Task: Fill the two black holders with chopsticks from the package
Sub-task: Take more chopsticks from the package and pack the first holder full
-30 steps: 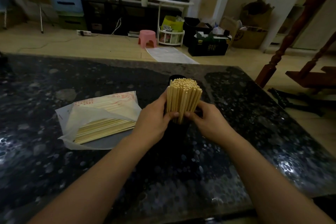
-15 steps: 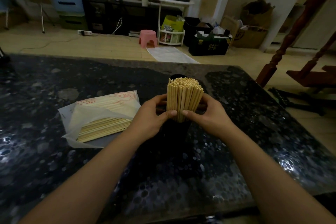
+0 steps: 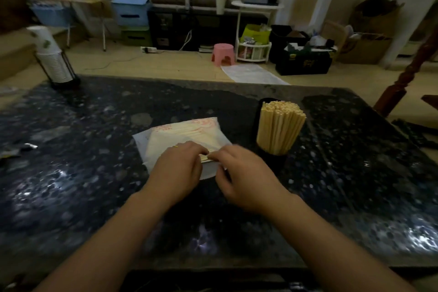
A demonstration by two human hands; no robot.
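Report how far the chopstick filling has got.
Done: one black holder stands packed with chopsticks. In hand: left hand and right hand are at the package opening, fingers on the remaining sticks. Left: the second holder, barely visible behind, looks unfilled.

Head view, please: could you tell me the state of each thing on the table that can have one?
Package: open, lying flat, some chopsticks inside.
Near black holder: upright, packed with chopsticks.
Second black holder: behind the first, mostly hidden; fill cannot be told.
Left hand: on the package's open end, fingers curled.
Right hand: pinching at the package's open end.
Paper cup stack: upright in its rack.
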